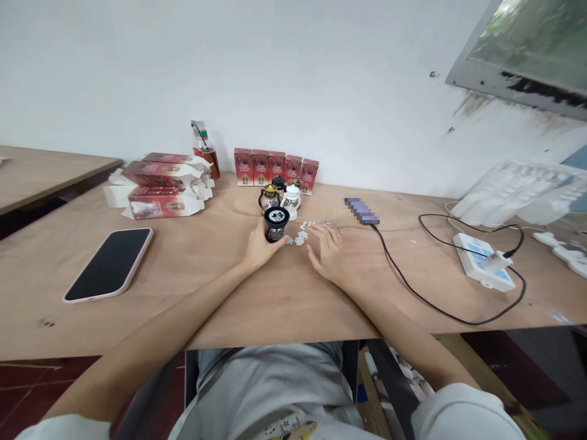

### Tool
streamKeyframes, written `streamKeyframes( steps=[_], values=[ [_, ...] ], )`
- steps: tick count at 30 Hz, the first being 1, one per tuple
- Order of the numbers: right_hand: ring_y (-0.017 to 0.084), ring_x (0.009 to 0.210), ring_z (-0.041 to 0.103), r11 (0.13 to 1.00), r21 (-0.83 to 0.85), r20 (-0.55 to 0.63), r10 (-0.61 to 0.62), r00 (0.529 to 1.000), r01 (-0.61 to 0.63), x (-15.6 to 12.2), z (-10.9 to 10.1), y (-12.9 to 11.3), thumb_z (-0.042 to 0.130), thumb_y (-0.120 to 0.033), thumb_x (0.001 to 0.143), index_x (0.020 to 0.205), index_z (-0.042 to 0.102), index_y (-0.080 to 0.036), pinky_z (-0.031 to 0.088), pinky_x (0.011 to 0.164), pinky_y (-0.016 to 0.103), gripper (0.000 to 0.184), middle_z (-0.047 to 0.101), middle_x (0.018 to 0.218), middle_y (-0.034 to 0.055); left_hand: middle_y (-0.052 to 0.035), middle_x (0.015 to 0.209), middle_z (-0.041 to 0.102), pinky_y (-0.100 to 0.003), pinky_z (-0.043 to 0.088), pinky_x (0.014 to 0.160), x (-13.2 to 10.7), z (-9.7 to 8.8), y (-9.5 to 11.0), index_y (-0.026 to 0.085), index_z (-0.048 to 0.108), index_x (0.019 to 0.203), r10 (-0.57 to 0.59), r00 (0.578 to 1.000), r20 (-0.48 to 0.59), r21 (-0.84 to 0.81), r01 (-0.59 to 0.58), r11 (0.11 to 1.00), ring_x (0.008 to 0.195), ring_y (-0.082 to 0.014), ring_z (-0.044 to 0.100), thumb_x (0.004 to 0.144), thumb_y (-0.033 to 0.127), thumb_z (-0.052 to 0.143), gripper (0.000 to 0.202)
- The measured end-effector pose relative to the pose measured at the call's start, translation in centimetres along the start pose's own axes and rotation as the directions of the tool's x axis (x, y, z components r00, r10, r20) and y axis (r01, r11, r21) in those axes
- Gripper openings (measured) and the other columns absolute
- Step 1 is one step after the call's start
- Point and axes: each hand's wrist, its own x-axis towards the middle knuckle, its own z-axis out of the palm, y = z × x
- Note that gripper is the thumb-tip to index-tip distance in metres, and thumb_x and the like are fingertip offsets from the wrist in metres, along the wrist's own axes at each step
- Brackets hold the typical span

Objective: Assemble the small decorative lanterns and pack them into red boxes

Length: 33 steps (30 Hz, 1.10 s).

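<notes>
Lantern (276, 222), black-rimmed, pale disc (277, 216) facing up

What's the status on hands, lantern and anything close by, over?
Left hand holding black lantern. Right hand beside white bits, grip unclear. White lantern just beyond the black one.

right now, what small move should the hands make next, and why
Probably have the right hand pick up one of the small white pieces: its thumb and fingers are apart close beside them, while the left hand holds the black lantern-like item, round end facing the camera.
</notes>
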Motion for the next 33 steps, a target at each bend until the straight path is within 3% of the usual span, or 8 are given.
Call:
streamKeyframes(
  steps=[5, 9, 11, 14, 18, 22, 27, 33],
  values=[
    [0.028, 0.119, 0.047, 0.995, -0.098, 0.234, 0.02, 0.972, 0.003, 0.0, 1.3, 0.5, 0.049, -0.029, 0.088, 0.119, 0.055, -0.014, 0.035, 0.099, 0.045, 0.035, 0.062, 0.119, 0.0139, -0.0101, 0.11, 0.066, -0.041, 0.051, 0.085, 0.0, 0.0, -0.2, 0.018, 0.047, 0.113, -0.03, 1.0, 0.008, 0.001, 0.03, 1.0, 0.106, -0.0292, 0.062, 0.067, 0.039, 0.071, 0.055],
    [0.027, 0.114, 0.05, 0.994, -0.11, 0.265, 0.031, 0.964, -0.002, 0.2, 1.8, 0.4, 0.049, -0.033, 0.09, 0.116, 0.057, -0.015, 0.037, 0.096, 0.044, 0.033, 0.064, 0.115, 0.0137, -0.0091, 0.109, 0.066, -0.04, 0.051, 0.085, -0.2, 0.0, 0.2, 0.018, 0.047, 0.112, 0.02, 1.0, 0.011, 0.016, -0.02, 1.0, 0.105, -0.028, 0.062, 0.067, 0.039, 0.071, 0.055],
    [0.027, 0.109, 0.053, 0.994, -0.113, 0.224, 0.023, 0.974, 0.003, 0.3, 1.9, 0.4, 0.048, -0.032, 0.09, 0.112, 0.058, -0.015, 0.039, 0.092, 0.043, 0.03, 0.065, 0.109, 0.0139, -0.0091, 0.109, 0.065, -0.039, 0.05, 0.086, -0.2, 0.0, 0.2, 0.018, 0.047, 0.111, 0.069, 0.998, 0.009, 0.004, -0.069, 0.998, 0.104, -0.0269, 0.062, 0.068, 0.038, 0.07, 0.052],
    [0.026, 0.105, 0.056, 0.998, -0.068, 0.028, 0.003, 1.0, -0.001, 0.3, 2.1, 0.3, 0.049, -0.031, 0.09, 0.117, 0.054, -0.014, 0.043, 0.089, 0.042, 0.033, 0.063, 0.109, 0.015, -0.0087, 0.109, 0.064, -0.038, 0.05, 0.084, -0.2, 0.1, 0.1, 0.019, 0.047, 0.108, 0.123, 0.992, 0.035, 0.001, -0.123, 0.992, 0.102, -0.0259, 0.062, 0.07, 0.036, 0.068, 0.047],
    [0.025, 0.109, 0.056, 0.997, 0.043, -0.185, -0.053, 0.981, 0.062, 0.4, 2.5, -0.7, 0.058, -0.033, 0.085, 0.123, 0.047, -0.02, 0.047, 0.09, 0.043, 0.041, 0.056, 0.119, 0.0147, -0.0091, 0.11, 0.063, -0.039, 0.048, 0.084, -0.3, 0.1, -0.2, 0.02, 0.045, 0.109, 0.154, 0.986, 0.061, 0.075, -0.158, 0.985, 0.102, -0.0267, 0.061, 0.071, 0.034, 0.067, 0.046],
    [0.026, 0.115, 0.053, 0.994, 0.109, -0.21, -0.002, 0.978, 0.026, 0.9, 3.0, -2.1, 0.061, -0.036, 0.083, 0.122, 0.05, -0.021, 0.049, 0.093, 0.044, 0.043, 0.047, 0.126, 0.016, -0.0112, 0.116, 0.061, -0.043, 0.043, 0.089, -0.8, -0.1, 0.2, 0.019, 0.044, 0.113, 0.184, 0.976, 0.115, 0.189, -0.203, 0.961, 0.109, -0.0286, 0.057, 0.073, 0.028, 0.063, 0.045],
    [0.023, 0.116, 0.053, 0.983, 0.182, -0.208, 0.05, 0.977, -0.011, 1.1, 2.9, -2.7, 0.055, -0.026, 0.087, 0.118, 0.055, -0.023, 0.051, 0.094, 0.039, 0.031, 0.047, 0.124, 0.013, -0.0147, 0.117, 0.058, -0.043, 0.043, 0.086, -1.7, 0.0, 1.0, 0.016, 0.039, 0.119, 0.221, 0.963, 0.155, 0.246, -0.254, 0.935, 0.106, -0.0298, 0.058, 0.074, 0.033, 0.058, 0.051],
    [0.02, 0.115, 0.054, 0.942, 0.332, -0.198, 0.028, 0.98, 0.04, 1.6, 2.1, -2.2, 0.054, -0.028, 0.088, 0.114, 0.056, -0.023, 0.051, 0.096, 0.037, 0.026, 0.047, 0.122, 0.0113, -0.0157, 0.112, 0.056, -0.043, 0.044, 0.086, -1.9, 0.0, 0.9, 0.013, 0.038, 0.121, 0.36, 0.917, 0.172, 0.174, -0.388, 0.905, 0.101, -0.029, 0.058, 0.076, 0.035, 0.054, 0.052]
  ],
)
